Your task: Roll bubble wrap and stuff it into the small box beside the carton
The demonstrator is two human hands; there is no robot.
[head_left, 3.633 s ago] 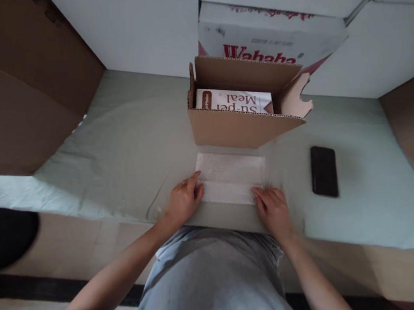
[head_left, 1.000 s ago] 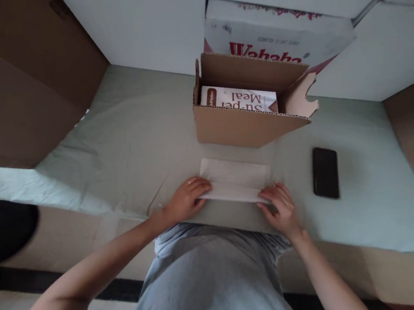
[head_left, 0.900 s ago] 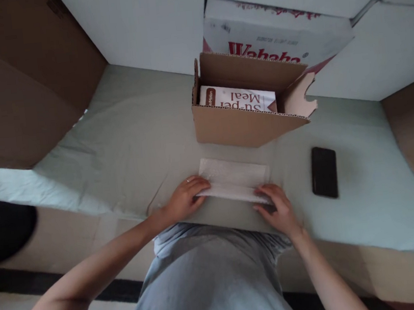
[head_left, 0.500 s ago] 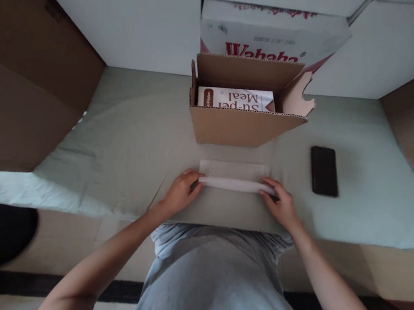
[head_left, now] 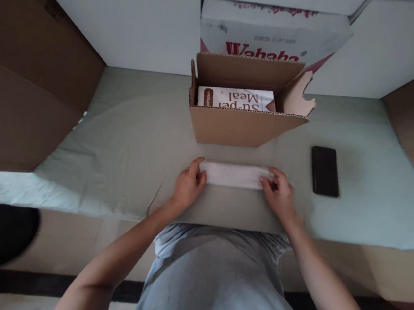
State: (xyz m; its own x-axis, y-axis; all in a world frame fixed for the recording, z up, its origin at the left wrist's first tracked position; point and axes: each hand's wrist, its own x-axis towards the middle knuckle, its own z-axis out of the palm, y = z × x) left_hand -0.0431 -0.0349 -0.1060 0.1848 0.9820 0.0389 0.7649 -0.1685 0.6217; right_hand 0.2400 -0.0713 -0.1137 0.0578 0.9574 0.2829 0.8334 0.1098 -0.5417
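A thin white folded sheet [head_left: 233,175] lies as a narrow flat strip at the front of the cloth-covered surface. Whether it is plastic or paper I cannot tell. At its left end, my left hand [head_left: 190,184] is closed, thumb and fingers pinching the edge. My right hand [head_left: 280,194] pinches the opposite end, its fingers curled together. Just beyond the strip stands an open brown cardboard box [head_left: 244,126]. Inside it is a white carton [head_left: 236,98] with brown lettering that reads upside down from here.
A black phone-like slab [head_left: 324,171] lies to the right on the pale green cloth [head_left: 134,133]. Large brown cartons flank both sides, the left carton [head_left: 19,96] being nearer. White boxes, including a red-lettered box [head_left: 275,32], form a wall behind.
The raised fold of the sheet has gone over away from me onto the translucent part, leaving one flat strip. My left hand has moved slightly forward, and both hands still grip the ends.
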